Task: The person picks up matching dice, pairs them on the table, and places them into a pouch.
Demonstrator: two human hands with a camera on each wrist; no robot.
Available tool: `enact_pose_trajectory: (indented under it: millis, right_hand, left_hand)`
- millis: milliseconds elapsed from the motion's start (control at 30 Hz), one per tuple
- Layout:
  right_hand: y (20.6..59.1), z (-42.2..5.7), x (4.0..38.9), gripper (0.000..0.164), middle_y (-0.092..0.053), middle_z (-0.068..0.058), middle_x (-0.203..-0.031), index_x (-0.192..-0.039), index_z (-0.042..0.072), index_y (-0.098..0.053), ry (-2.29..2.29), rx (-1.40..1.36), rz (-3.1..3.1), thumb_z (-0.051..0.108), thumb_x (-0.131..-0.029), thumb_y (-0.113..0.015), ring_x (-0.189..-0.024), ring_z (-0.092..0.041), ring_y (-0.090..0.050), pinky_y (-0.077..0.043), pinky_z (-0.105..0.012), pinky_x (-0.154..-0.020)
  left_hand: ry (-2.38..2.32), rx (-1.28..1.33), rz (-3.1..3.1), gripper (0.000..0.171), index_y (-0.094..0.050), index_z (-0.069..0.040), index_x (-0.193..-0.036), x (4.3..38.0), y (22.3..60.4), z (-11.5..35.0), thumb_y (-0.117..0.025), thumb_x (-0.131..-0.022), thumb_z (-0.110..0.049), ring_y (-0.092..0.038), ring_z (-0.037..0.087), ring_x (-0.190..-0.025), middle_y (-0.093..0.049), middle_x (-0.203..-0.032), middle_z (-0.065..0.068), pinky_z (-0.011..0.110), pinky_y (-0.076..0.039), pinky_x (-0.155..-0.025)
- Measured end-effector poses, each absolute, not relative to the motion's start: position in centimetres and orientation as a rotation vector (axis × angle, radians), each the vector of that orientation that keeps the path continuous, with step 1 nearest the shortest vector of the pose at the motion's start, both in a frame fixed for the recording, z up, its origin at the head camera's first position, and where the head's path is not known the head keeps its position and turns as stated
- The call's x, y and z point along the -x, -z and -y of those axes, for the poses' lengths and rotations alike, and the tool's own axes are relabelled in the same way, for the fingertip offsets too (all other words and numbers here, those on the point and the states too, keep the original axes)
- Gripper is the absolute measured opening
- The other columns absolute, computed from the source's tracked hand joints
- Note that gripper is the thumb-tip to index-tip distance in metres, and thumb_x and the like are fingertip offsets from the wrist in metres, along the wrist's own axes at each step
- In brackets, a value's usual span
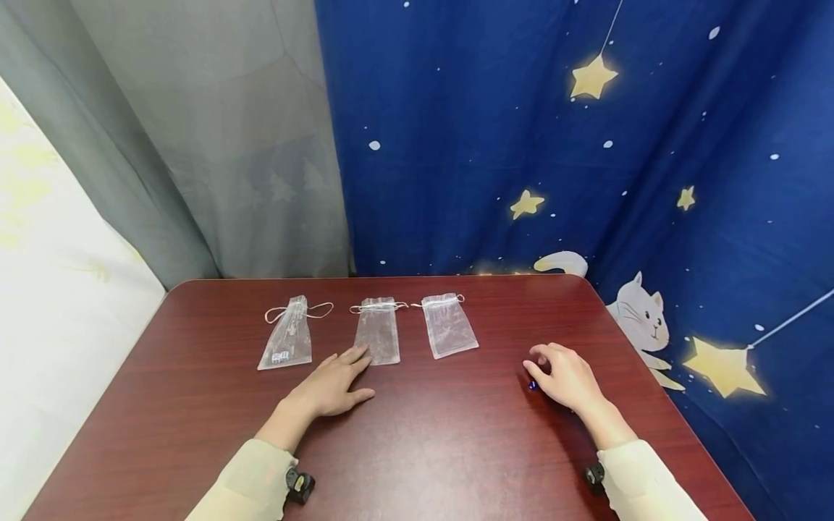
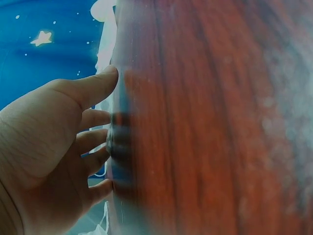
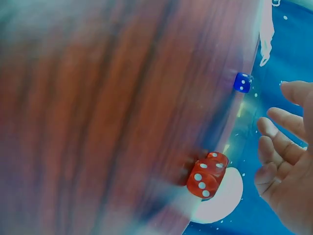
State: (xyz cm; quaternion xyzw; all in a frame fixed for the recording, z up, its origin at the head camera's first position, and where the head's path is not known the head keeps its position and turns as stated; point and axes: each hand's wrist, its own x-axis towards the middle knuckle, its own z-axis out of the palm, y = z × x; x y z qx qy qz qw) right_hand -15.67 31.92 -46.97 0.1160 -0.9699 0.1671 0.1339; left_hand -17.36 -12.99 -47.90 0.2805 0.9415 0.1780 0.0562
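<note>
Three sheer white drawstring bags lie in a row in the head view: the left bag (image 1: 291, 333), the middle bag (image 1: 380, 331) and the right bag (image 1: 449, 329). Small pale dice (image 1: 280, 357) show through the left bag's lower end. My left hand (image 1: 331, 385) is spread low over the table, fingertips at the middle bag's lower left corner. My right hand (image 1: 565, 378) hovers at the right with loosely bent fingers and holds nothing. Beside its thumb is a blue die (image 3: 242, 82). A red die (image 3: 205, 181) sits nearer in the right wrist view; whether a second is behind it, I cannot tell.
The dark red wooden table (image 1: 443, 434) has rounded far corners. Right behind it hang a grey curtain (image 1: 260, 181) and a blue curtain (image 1: 456, 145) with stars and a cat. Each sleeve carries a small black wrist camera (image 1: 300, 485).
</note>
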Motion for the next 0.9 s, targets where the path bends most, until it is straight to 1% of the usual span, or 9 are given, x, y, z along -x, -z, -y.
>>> enact_pose_trajectory:
  millis: [200, 333, 500, 667, 900]
  right_hand:
    - [46.89, -31.95, 15.20, 0.019, -0.053, 0.009, -0.071, -0.098, 0.012, -0.073, -0.480, -0.333, 2.916, 0.029, -0.090, -0.077, -0.066, -0.010, -0.052, -0.044, -0.034, -0.059]
    - [46.86, -31.81, 14.91, 0.017, -0.049, 0.011, -0.064, -0.092, 0.016, -0.072, -0.482, -0.327, 2.971, 0.033, -0.091, -0.075, -0.059, -0.008, -0.048, -0.042, -0.032, -0.055]
    - [47.05, -31.73, 14.69, 0.017, -0.050, 0.013, -0.061, -0.087, 0.020, -0.071, -0.466, -0.331, 3.006, 0.036, -0.091, -0.075, -0.058, -0.006, -0.050, -0.045, -0.034, -0.056]
    - [46.94, -31.43, 14.60, 0.016, -0.051, 0.015, -0.061, -0.088, 0.019, -0.072, -0.465, -0.355, 3.023, 0.034, -0.090, -0.077, -0.060, -0.006, -0.052, -0.048, -0.035, -0.058]
    - [46.87, -31.23, 14.65, 0.017, -0.052, 0.015, -0.062, -0.086, 0.017, -0.070, -0.475, -0.394, 3.034, 0.029, -0.086, -0.081, -0.060, -0.006, -0.051, -0.045, -0.034, -0.057]
  left_hand:
    - [-0.540, -0.846, -2.860, 0.067, -0.051, 0.004, -0.145, 17.34, 47.89, 12.98, -0.070, -0.095, -0.037, -0.034, 0.037, -0.147, -0.038, -0.158, 0.022, 0.061, -0.027, -0.117]
    - [-0.540, -0.848, -2.864, 0.067, -0.052, 0.004, -0.145, 17.29, 47.94, 12.96, -0.070, -0.095, -0.038, -0.034, 0.038, -0.146, -0.039, -0.157, 0.022, 0.061, -0.027, -0.116]
    - [-0.536, -0.855, -2.871, 0.067, -0.052, 0.004, -0.144, 17.29, 47.97, 12.94, -0.071, -0.094, -0.038, -0.036, 0.039, -0.145, -0.040, -0.156, 0.022, 0.061, -0.027, -0.116]
    - [-0.540, -0.852, -2.868, 0.068, -0.052, 0.004, -0.144, 17.25, 47.94, 12.96, -0.071, -0.094, -0.038, -0.035, 0.039, -0.146, -0.040, -0.156, 0.022, 0.061, -0.027, -0.116]
    - [-0.538, -0.855, -2.866, 0.068, -0.052, 0.004, -0.144, 17.18, 47.89, 12.97, -0.072, -0.093, -0.037, -0.035, 0.039, -0.146, -0.040, -0.156, 0.022, 0.061, -0.028, -0.116]
